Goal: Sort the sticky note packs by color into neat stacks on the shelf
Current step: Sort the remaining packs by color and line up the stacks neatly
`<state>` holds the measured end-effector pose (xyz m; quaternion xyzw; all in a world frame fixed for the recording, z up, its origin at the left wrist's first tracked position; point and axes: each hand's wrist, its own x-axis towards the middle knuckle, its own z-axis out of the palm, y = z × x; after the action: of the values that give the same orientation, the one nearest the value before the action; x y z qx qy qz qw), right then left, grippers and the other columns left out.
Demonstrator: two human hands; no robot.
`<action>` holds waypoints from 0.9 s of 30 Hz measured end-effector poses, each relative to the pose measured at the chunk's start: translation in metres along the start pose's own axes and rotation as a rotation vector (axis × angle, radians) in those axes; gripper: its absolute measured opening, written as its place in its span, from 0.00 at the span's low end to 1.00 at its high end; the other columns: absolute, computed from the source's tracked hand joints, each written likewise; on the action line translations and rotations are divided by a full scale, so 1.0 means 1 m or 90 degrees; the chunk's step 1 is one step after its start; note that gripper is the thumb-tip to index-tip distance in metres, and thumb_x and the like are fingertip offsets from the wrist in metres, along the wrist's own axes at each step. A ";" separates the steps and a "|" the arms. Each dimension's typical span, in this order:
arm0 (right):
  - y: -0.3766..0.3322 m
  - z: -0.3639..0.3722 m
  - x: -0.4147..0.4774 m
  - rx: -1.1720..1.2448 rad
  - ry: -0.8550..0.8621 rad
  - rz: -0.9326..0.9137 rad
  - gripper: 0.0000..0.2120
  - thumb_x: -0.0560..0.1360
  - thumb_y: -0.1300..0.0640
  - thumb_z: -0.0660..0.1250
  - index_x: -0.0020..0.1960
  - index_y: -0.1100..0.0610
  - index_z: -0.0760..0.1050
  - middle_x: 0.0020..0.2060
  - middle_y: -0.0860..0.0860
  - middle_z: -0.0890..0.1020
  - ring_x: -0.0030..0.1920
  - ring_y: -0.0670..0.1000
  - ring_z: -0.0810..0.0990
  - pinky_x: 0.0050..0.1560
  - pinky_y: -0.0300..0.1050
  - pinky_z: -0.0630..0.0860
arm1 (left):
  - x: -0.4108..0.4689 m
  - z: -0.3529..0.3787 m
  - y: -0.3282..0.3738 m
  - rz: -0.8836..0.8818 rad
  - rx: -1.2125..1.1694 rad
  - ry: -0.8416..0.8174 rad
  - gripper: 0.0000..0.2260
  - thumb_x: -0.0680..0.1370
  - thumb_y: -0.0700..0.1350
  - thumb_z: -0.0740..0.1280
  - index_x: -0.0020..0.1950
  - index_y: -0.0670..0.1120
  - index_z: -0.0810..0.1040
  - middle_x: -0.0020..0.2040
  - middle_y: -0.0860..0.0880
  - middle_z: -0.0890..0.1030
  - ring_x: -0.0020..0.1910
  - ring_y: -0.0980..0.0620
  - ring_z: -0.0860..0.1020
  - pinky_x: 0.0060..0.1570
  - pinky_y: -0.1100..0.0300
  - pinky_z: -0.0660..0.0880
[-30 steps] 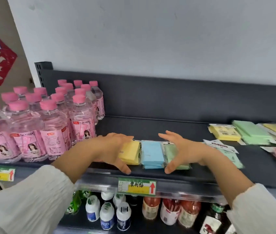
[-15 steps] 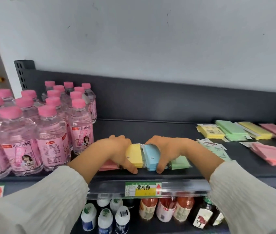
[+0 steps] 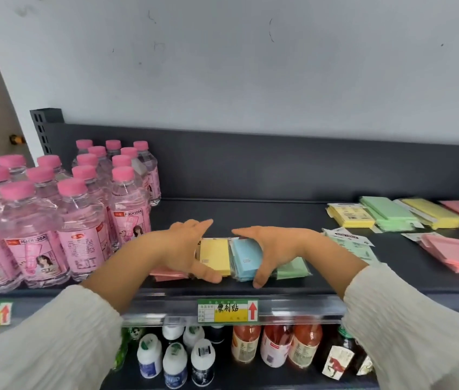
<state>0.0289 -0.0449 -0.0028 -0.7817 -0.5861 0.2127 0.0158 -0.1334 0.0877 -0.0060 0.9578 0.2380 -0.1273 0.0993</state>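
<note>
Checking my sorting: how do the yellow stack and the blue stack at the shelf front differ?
The yellow stack sits left, against the left hand; the blue stack sits right, under the right hand. Yellow's edges look flush; blue's look slightly fanned. Both lie flat, adjacent.

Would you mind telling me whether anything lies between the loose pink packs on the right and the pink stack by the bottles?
Yes: the yellow stack, blue stack and green stack sit in a row between them, with the left hand and right hand over that row.
</note>
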 end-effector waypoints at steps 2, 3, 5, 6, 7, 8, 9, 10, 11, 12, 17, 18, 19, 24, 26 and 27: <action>0.006 -0.006 -0.008 0.011 -0.007 0.011 0.55 0.62 0.49 0.79 0.77 0.45 0.45 0.75 0.46 0.55 0.74 0.51 0.57 0.72 0.49 0.60 | -0.013 -0.009 -0.009 0.022 0.000 -0.012 0.52 0.66 0.64 0.72 0.78 0.52 0.42 0.78 0.51 0.51 0.75 0.48 0.55 0.72 0.52 0.58; 0.010 -0.010 -0.013 0.012 -0.013 0.019 0.55 0.62 0.50 0.79 0.77 0.45 0.45 0.75 0.45 0.54 0.74 0.51 0.55 0.72 0.49 0.58 | -0.019 -0.013 -0.012 0.021 0.016 -0.029 0.51 0.67 0.61 0.73 0.78 0.52 0.43 0.78 0.52 0.52 0.75 0.49 0.57 0.71 0.54 0.59; 0.021 -0.017 -0.022 0.009 -0.028 0.038 0.55 0.63 0.52 0.79 0.77 0.45 0.45 0.76 0.44 0.55 0.75 0.49 0.55 0.72 0.46 0.57 | -0.023 -0.017 -0.017 0.007 0.053 -0.059 0.52 0.67 0.58 0.75 0.78 0.52 0.43 0.78 0.52 0.54 0.74 0.50 0.59 0.70 0.56 0.60; 0.025 -0.018 -0.025 0.004 -0.033 0.050 0.55 0.63 0.53 0.79 0.77 0.46 0.45 0.76 0.44 0.55 0.75 0.48 0.55 0.72 0.45 0.57 | -0.022 -0.017 -0.018 0.001 0.069 -0.065 0.52 0.66 0.57 0.76 0.78 0.51 0.43 0.77 0.52 0.55 0.74 0.50 0.59 0.70 0.56 0.60; 0.029 -0.017 -0.026 -0.005 -0.036 0.061 0.54 0.63 0.53 0.78 0.77 0.46 0.45 0.75 0.44 0.56 0.74 0.49 0.56 0.72 0.45 0.58 | -0.020 -0.016 -0.019 -0.004 0.082 -0.068 0.53 0.66 0.57 0.77 0.78 0.51 0.44 0.77 0.52 0.56 0.74 0.49 0.60 0.69 0.56 0.60; 0.032 -0.015 -0.027 -0.015 -0.036 0.070 0.54 0.63 0.53 0.78 0.77 0.46 0.46 0.75 0.44 0.57 0.74 0.49 0.58 0.71 0.46 0.59 | -0.017 -0.016 -0.018 -0.010 0.090 -0.069 0.53 0.65 0.57 0.77 0.78 0.50 0.44 0.77 0.51 0.58 0.74 0.49 0.61 0.69 0.57 0.61; 0.033 -0.011 -0.026 -0.022 -0.032 0.076 0.54 0.63 0.53 0.78 0.77 0.47 0.46 0.74 0.44 0.59 0.73 0.49 0.60 0.70 0.46 0.61 | -0.016 -0.015 -0.018 -0.014 0.094 -0.069 0.53 0.65 0.57 0.77 0.78 0.50 0.45 0.76 0.51 0.59 0.73 0.49 0.61 0.68 0.57 0.61; 0.035 -0.007 -0.024 -0.025 -0.022 0.076 0.53 0.63 0.53 0.78 0.77 0.47 0.47 0.73 0.45 0.60 0.72 0.49 0.61 0.69 0.45 0.63 | -0.014 -0.014 -0.018 -0.014 0.095 -0.067 0.52 0.65 0.58 0.77 0.78 0.49 0.46 0.76 0.51 0.59 0.73 0.50 0.61 0.69 0.57 0.62; 0.037 -0.004 -0.023 -0.024 -0.010 0.070 0.53 0.63 0.53 0.78 0.77 0.47 0.47 0.73 0.45 0.61 0.71 0.49 0.62 0.68 0.45 0.63 | -0.013 -0.014 -0.019 -0.012 0.093 -0.065 0.52 0.65 0.59 0.76 0.78 0.49 0.48 0.76 0.52 0.59 0.73 0.50 0.61 0.69 0.56 0.61; 0.038 -0.002 -0.021 -0.019 0.003 0.065 0.53 0.63 0.53 0.78 0.77 0.48 0.48 0.73 0.45 0.61 0.71 0.49 0.62 0.67 0.45 0.63 | -0.013 -0.014 -0.021 -0.008 0.090 -0.065 0.51 0.65 0.60 0.76 0.78 0.49 0.50 0.76 0.52 0.59 0.73 0.50 0.61 0.70 0.55 0.61; 0.041 0.004 -0.020 0.002 0.053 0.049 0.50 0.63 0.54 0.77 0.76 0.50 0.52 0.71 0.47 0.65 0.68 0.50 0.66 0.66 0.45 0.66 | -0.010 -0.014 -0.024 -0.003 0.084 -0.059 0.48 0.65 0.63 0.74 0.77 0.49 0.55 0.74 0.52 0.62 0.71 0.50 0.64 0.69 0.54 0.63; 0.041 0.004 -0.020 0.003 0.055 0.049 0.49 0.63 0.54 0.77 0.76 0.50 0.53 0.70 0.47 0.65 0.67 0.50 0.66 0.65 0.46 0.67 | -0.010 -0.013 -0.023 -0.002 0.085 -0.053 0.46 0.66 0.63 0.74 0.76 0.49 0.56 0.74 0.51 0.63 0.71 0.49 0.65 0.68 0.55 0.64; 0.041 0.005 -0.020 0.007 0.056 0.049 0.49 0.63 0.54 0.77 0.76 0.50 0.53 0.70 0.47 0.66 0.67 0.50 0.67 0.65 0.46 0.67 | -0.010 -0.012 -0.021 -0.002 0.087 -0.046 0.45 0.67 0.62 0.73 0.76 0.48 0.57 0.73 0.51 0.64 0.70 0.49 0.65 0.67 0.55 0.65; 0.038 0.005 -0.023 0.007 0.065 0.043 0.47 0.63 0.54 0.77 0.75 0.52 0.56 0.69 0.48 0.67 0.65 0.50 0.68 0.64 0.48 0.69 | -0.008 -0.007 -0.017 -0.016 0.121 -0.030 0.41 0.67 0.64 0.71 0.73 0.47 0.62 0.69 0.49 0.68 0.65 0.47 0.69 0.64 0.52 0.69; 0.037 0.006 -0.027 0.013 0.068 0.041 0.47 0.64 0.55 0.77 0.76 0.51 0.55 0.71 0.48 0.65 0.68 0.50 0.66 0.66 0.46 0.67 | -0.010 -0.007 -0.015 -0.020 0.133 -0.027 0.41 0.67 0.65 0.71 0.73 0.48 0.61 0.69 0.49 0.68 0.66 0.47 0.69 0.64 0.52 0.69; 0.035 0.007 -0.029 0.019 0.070 0.037 0.48 0.64 0.56 0.77 0.76 0.51 0.54 0.72 0.48 0.64 0.69 0.50 0.64 0.67 0.45 0.65 | -0.012 -0.008 -0.014 -0.022 0.133 -0.025 0.43 0.67 0.64 0.71 0.75 0.49 0.58 0.72 0.50 0.65 0.68 0.48 0.67 0.66 0.52 0.68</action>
<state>0.0522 -0.0838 -0.0095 -0.8086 -0.5580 0.1789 0.0535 -0.1484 0.0967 0.0029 0.9560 0.2379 -0.1718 0.0010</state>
